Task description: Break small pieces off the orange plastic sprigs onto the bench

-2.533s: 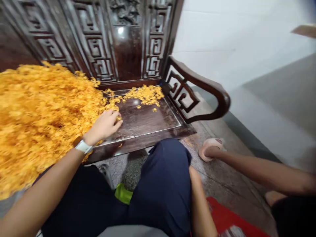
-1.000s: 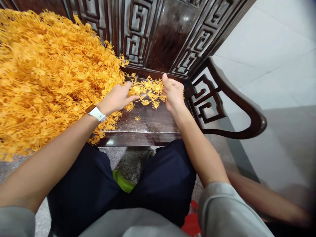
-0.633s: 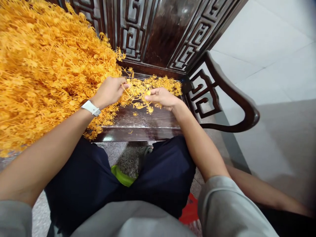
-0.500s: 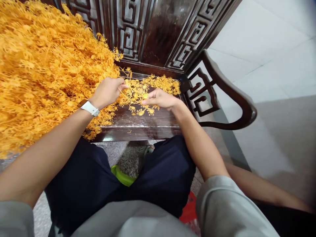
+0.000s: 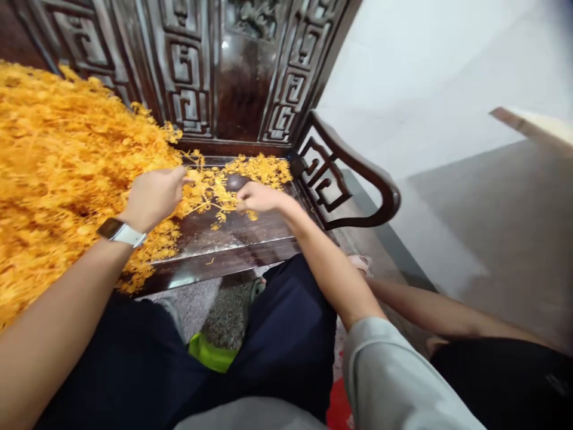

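A big heap of orange plastic sprigs [image 5: 62, 179] covers the left of a dark carved wooden bench [image 5: 233, 239]. My left hand [image 5: 154, 196], with a white watch on its wrist, is closed on one end of an orange sprig [image 5: 208, 194] at the heap's right edge. My right hand [image 5: 259, 198] pinches the other end of the same sprig just above the seat. A smaller pile of orange pieces [image 5: 264, 169] lies behind my right hand, near the armrest.
The bench's curved armrest [image 5: 358, 173] stands right of my hands, its carved back [image 5: 233, 65] behind them. Another person's leg [image 5: 430, 310] and pink slipper [image 5: 360, 263] are on the floor at right. A green shoe [image 5: 210, 355] shows between my knees.
Both hands have drawn slightly toward me and left with the sprig stretched between them. The view has swung down and to the right, showing more floor and the other person's leg.
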A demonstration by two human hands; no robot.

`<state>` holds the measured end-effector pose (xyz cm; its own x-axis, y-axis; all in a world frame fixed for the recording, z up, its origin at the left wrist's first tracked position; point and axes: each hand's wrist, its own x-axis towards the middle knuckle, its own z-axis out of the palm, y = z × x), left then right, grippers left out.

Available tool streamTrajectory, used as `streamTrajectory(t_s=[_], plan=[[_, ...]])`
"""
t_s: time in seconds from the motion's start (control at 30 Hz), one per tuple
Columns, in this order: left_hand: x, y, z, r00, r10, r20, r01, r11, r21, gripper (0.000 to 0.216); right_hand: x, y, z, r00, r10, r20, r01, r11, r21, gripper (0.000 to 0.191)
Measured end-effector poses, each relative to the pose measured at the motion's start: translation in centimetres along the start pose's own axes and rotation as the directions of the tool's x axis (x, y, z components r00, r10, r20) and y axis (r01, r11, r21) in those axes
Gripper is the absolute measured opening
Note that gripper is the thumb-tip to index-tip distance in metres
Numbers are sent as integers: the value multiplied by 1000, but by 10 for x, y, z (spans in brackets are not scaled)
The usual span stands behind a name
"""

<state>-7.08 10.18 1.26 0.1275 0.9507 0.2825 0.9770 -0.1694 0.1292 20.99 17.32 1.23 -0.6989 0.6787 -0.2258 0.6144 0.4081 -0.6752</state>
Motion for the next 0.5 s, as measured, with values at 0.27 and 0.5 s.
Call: streamTrajectory(t_s=[0.27, 0.5], plan=[[0, 3, -13, 997, -70, -22, 69, 996, -48, 44, 1, -6, 10, 826, 48, -561, -166, 973, -161, 22], [0, 8, -16, 993, -89, -73, 79, 988, -130, 41, 14, 9, 14, 737, -118, -666, -195, 906, -376, 21]])
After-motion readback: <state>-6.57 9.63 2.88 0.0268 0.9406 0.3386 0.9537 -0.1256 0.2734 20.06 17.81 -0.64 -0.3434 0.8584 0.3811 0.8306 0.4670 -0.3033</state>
